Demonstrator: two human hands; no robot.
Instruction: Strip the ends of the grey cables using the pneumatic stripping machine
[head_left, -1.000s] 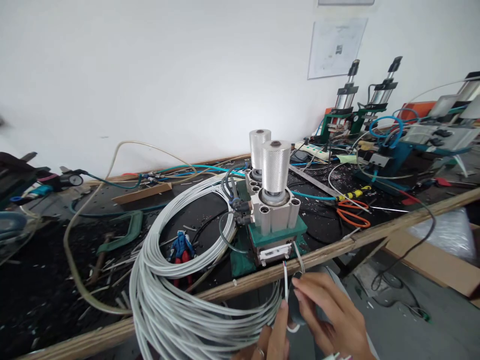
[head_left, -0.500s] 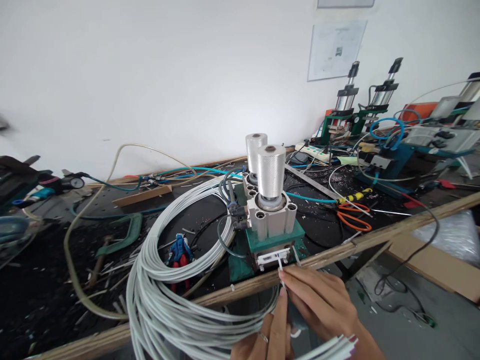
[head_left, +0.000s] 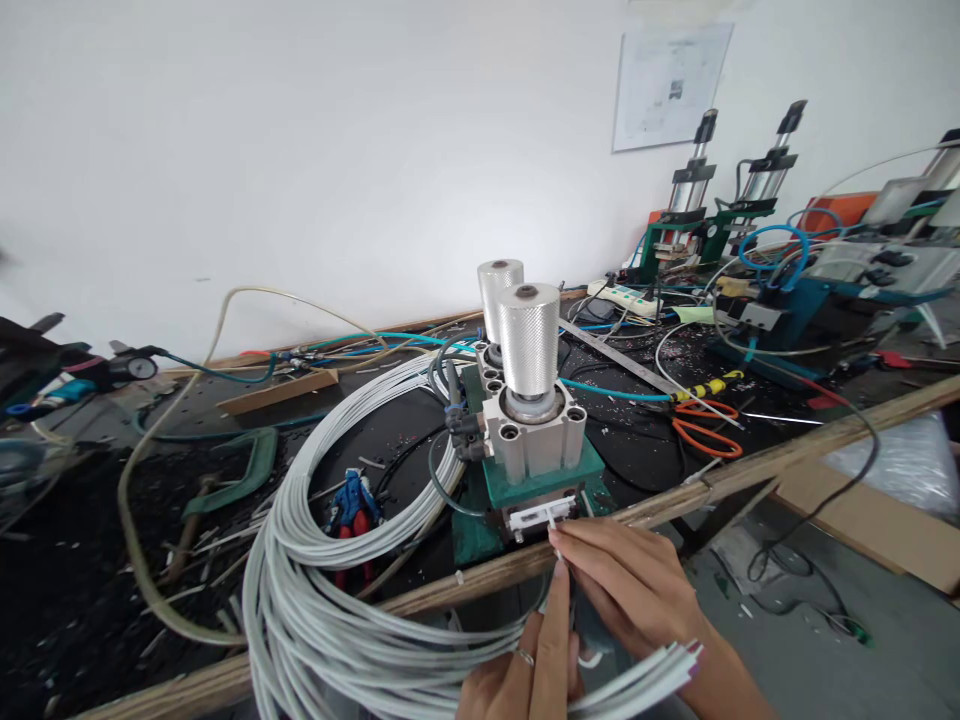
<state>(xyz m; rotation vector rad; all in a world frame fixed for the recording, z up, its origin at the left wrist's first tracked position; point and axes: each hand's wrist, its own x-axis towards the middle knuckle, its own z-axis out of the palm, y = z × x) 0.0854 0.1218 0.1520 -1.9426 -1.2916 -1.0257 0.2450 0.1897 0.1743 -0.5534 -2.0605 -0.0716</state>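
Head view: a big coil of grey cable [head_left: 330, 590] sprawls over the bench edge beside the green pneumatic press [head_left: 529, 440]. The right hand [head_left: 630, 585] pinches a short white wire [head_left: 555, 530] into its front slot, cut lengths tucked underneath; the left hand [head_left: 529, 670] steadies it, fingers narrow. Fingertips sit close — a stroke could nip them. The wall sheet [head_left: 667, 85] is unreadable.
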